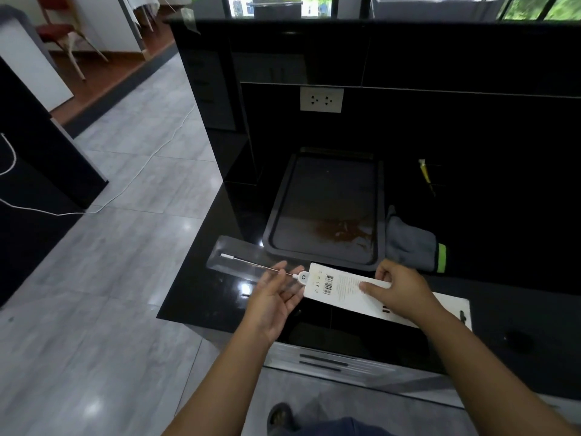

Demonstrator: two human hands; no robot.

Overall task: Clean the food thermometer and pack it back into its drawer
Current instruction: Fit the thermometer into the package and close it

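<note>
The food thermometer [301,277] has a white round head and a thin metal probe ending in a white tip. It lies in a clear plastic tray [234,257] that sticks out to the left of a white card sleeve [341,286] printed with a barcode. My left hand [273,295] holds the tray's near end, thumb over the probe and fingers underneath. My right hand [397,287] grips the card sleeve, just above the black counter [204,294]. A grey drawer front [330,361] shows under the counter edge; I cannot tell whether it is open.
A dark baking tray [268,240] with a brown stain lies behind the package. A grey oven mitt [408,243] with a green band is to its right. A wall socket [320,99] is behind. A white cable [132,180] crosses the tiled floor at left.
</note>
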